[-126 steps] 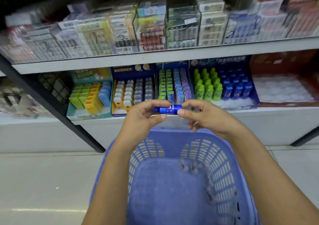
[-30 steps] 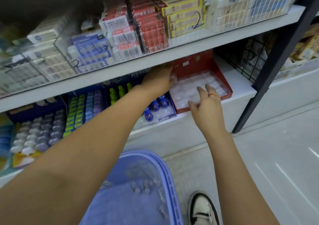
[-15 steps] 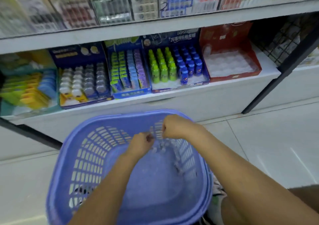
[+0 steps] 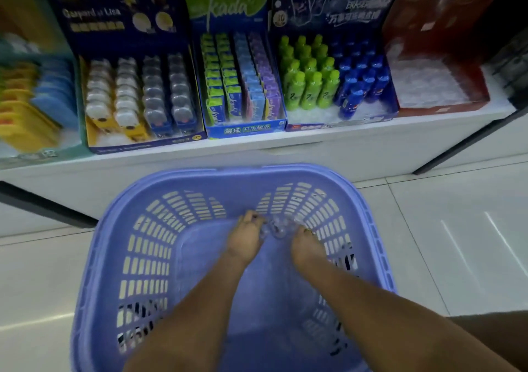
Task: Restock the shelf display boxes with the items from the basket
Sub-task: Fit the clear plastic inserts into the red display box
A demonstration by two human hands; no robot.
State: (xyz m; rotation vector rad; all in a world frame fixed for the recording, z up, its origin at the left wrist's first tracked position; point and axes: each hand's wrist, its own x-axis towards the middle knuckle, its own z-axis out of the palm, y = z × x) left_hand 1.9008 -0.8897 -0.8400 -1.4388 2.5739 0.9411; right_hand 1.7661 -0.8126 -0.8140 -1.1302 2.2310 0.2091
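Down at the far end of the basket's floor, small clear items [image 4: 275, 228] lie in a cluster between both hands. Left hand [image 4: 245, 238] and right hand [image 4: 305, 246] have their fingers curled onto the cluster from either side, apparently gathering it; how firm the grip is I cannot tell through the blur. Around them stands the purple basket [image 4: 94, 257], otherwise nearly bare. Beyond, on the shelf [image 4: 285, 148], the red display box [image 4: 440, 86] holds only clear slots. This looks like the pick-up step; next the items must be lifted and carried there.
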